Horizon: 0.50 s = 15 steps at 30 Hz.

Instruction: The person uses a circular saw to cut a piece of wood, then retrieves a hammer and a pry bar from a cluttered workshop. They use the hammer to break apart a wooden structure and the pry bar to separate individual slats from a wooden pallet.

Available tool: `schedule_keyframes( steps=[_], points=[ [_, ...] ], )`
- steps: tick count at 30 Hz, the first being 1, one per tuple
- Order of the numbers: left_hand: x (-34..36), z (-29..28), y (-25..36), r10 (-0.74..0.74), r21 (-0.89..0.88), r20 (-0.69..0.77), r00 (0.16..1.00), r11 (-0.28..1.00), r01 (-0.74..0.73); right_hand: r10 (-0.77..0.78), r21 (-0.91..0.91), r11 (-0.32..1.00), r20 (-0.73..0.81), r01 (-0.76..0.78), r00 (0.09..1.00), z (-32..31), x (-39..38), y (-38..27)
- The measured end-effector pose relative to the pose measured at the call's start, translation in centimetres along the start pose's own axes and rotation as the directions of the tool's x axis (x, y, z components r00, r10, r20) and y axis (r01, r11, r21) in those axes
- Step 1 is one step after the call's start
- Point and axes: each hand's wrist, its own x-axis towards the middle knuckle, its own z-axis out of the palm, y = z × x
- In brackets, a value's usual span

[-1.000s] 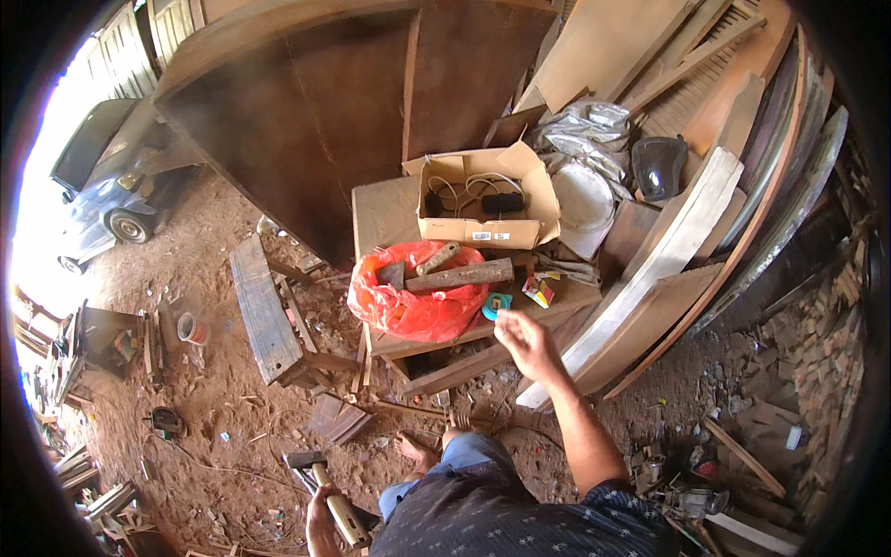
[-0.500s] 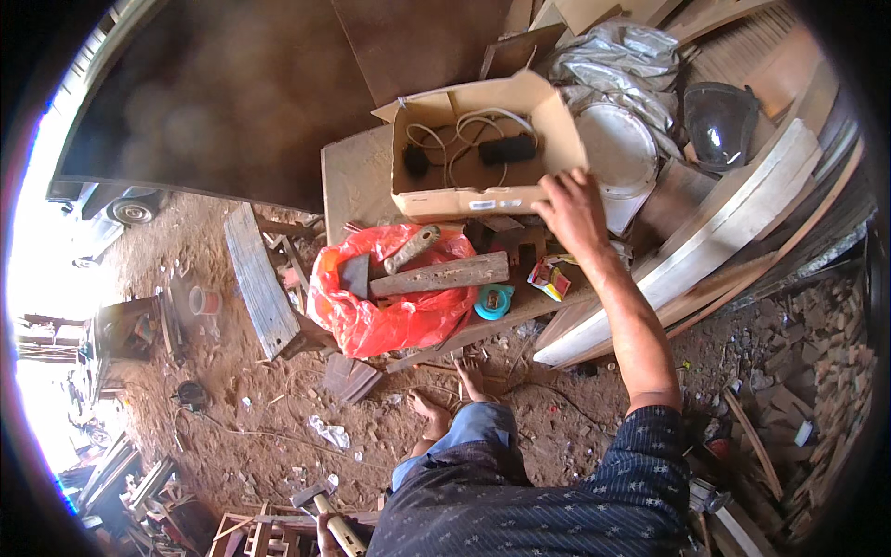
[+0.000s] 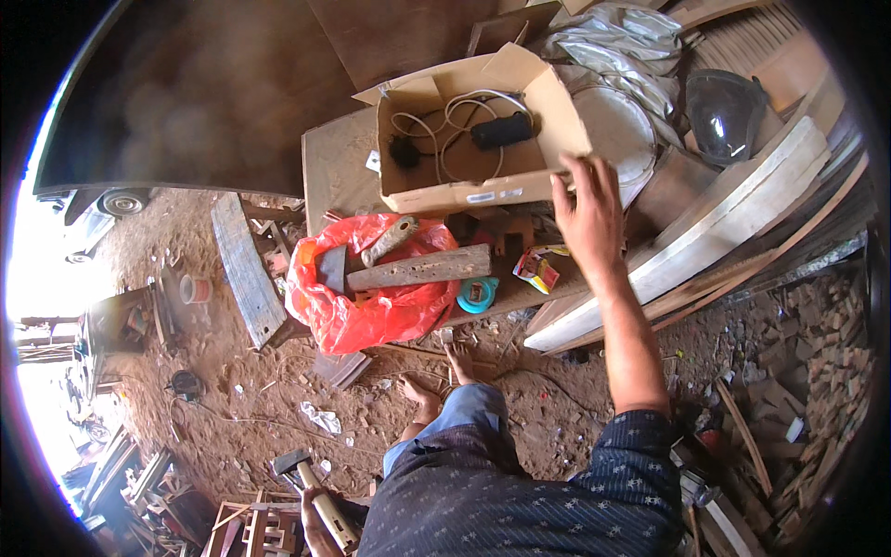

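Car wheel, far left of the cardboard box, next to strong glare. White bucket on the dirt floor, left of and nearer than the box. Weathered plank, closer in on the same side.

Left hand well below and left of the box, wrapped around the pale handle of a hammer, dark head pointing up and away. Finger detail partly hidden there.

Red plastic bag just below the box, toward its left. On top of the bag: thick wooden handle with a dark flat head, plus a shorter handle. Box itself on a low wooden table, flaps up, white cable and black adapter inside.

Teal tape measure below the box, beside the bag. Small yellow-red packet below the box's right end.

Right hand at the box's near right corner, fingers bent and slightly apart. Cannot tell if pinching the cardboard or just touching.

Silver sheet beyond the box, right side. White beam and dark visor right of the box.
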Motion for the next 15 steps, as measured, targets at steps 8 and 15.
schedule_keyframes(
  steps=[8,15],
  points=[
    [-1.1,3.8,1.4,0.029,0.111,0.018,0.999,0.993,-0.031,0.459,0.223,0.770,0.458,-0.598,0.761,8.0,-9.6,-4.0],
    [-2.6,6.7,2.9,0.086,0.169,0.013,0.996,0.982,-0.087,0.469,0.092,0.851,0.310,-0.517,0.827,8.9,-7.9,-5.6]
  ],
)
